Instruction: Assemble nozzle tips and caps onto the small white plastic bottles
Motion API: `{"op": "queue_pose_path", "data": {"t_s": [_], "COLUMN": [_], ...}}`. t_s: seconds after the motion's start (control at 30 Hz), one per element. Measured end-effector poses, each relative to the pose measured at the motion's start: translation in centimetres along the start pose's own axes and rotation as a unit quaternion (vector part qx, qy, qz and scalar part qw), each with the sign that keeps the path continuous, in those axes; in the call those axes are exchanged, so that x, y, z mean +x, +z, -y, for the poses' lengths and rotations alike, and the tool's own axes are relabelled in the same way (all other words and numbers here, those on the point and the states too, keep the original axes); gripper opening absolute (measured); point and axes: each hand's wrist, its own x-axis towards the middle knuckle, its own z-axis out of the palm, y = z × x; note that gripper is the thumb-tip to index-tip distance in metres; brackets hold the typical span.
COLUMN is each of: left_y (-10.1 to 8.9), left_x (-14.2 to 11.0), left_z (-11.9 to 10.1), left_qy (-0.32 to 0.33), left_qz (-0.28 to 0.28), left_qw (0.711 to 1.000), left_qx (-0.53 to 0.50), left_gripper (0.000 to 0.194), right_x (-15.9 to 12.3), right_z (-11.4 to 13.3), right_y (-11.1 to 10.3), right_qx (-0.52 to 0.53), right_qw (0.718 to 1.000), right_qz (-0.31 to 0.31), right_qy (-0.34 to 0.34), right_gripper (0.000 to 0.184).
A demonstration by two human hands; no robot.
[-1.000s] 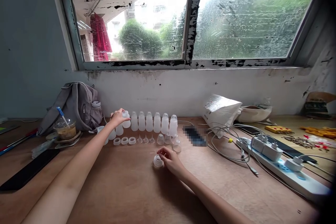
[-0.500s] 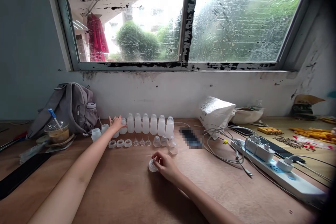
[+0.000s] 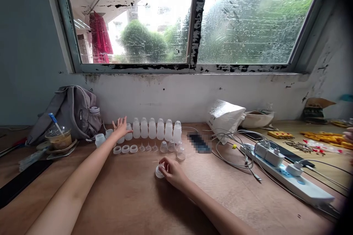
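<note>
A row of several small translucent white bottles (image 3: 156,129) stands on the wooden table (image 3: 132,198) near the wall. My left hand (image 3: 120,127) hovers at the row's left end with its fingers spread, holding nothing. In front of the row lie white rings (image 3: 125,149), tiny clear funnels (image 3: 148,148) and clear caps (image 3: 176,149). Nearer to me, my right hand (image 3: 171,170) has its fingers curled round a small white cap (image 3: 159,172) that rests on the table.
A grey bag (image 3: 72,112) and a plastic drink cup (image 3: 58,139) sit at the left. A blurred phone (image 3: 199,143), a white paper bag (image 3: 225,117), tangled cables (image 3: 237,143) and a power strip (image 3: 286,172) lie at the right. Another person's fingers (image 3: 348,134) show at the far right edge.
My left hand set the bottle it held into the row's left end and opened its fingers. My right hand stayed on the white cap. The view shifted slightly.
</note>
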Motion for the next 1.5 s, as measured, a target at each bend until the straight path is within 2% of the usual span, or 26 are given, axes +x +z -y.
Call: {"op": "queue_pose_path", "data": {"t_s": [0.1, 0.2, 0.33, 0.43, 0.5, 0.63, 0.83, 1.0, 1.2, 1.33, 1.5], "left_y": [-0.8, -0.7, 0.7, 1.3, 1.3, 0.8, 0.9, 0.5, -0.6, -0.7, -0.6], "left_x": [-2.9, -8.0, -15.5, -18.6, -19.2, -18.9, -18.7, -19.0, -19.5, -19.8, -20.0], "left_z": [-0.3, -1.0, -2.4, -3.2, -3.6, -3.8, -3.2, -3.5, -4.0, -4.3, -4.6], "left_qy": [0.029, 0.100, 0.249, 0.312, 0.321, 0.332, 0.334, 0.346, 0.400, 0.442, 0.448], "left_qz": [-0.059, -0.105, -0.109, -0.073, -0.052, -0.027, -0.015, -0.005, 0.012, 0.031, 0.033], "left_qw": [0.997, 0.985, 0.949, 0.927, 0.918, 0.905, 0.900, 0.897, 0.880, 0.871, 0.868], "left_qx": [-0.033, -0.093, -0.159, -0.197, -0.227, -0.266, -0.281, -0.276, -0.255, -0.210, -0.210], "left_gripper": [0.077, 0.056, 0.038, 0.034, 0.031, 0.030, 0.030, 0.029, 0.040, 0.047, 0.045], "right_x": [-0.3, -0.4, -0.3, -0.2, -0.2, -0.4, -0.4, -0.5, -0.7, -0.7, -0.9], "right_z": [-0.1, -0.1, -0.1, -0.1, -0.1, -0.1, 0.1, 0.1, 0.4, 0.5, 0.8], "right_y": [0.3, 0.7, 0.9, 1.0, 1.1, 1.5, 2.0, 2.1, 2.3, 2.8, 2.7], "right_qx": [-0.039, -0.055, -0.037, -0.011, 0.006, 0.025, 0.027, 0.008, -0.013, -0.017, -0.022], "right_qw": [0.999, 0.998, 0.999, 0.999, 0.999, 0.999, 0.999, 0.999, 0.998, 0.997, 0.995], "right_qz": [0.004, 0.013, -0.011, -0.029, -0.031, -0.017, 0.003, -0.004, -0.002, 0.003, 0.016], "right_qy": [0.006, 0.004, -0.010, -0.015, -0.021, -0.020, -0.017, -0.030, -0.055, -0.081, -0.092], "right_gripper": [0.016, 0.018, 0.015, 0.014, 0.013, 0.011, 0.019, 0.018, 0.021, 0.026, 0.028]}}
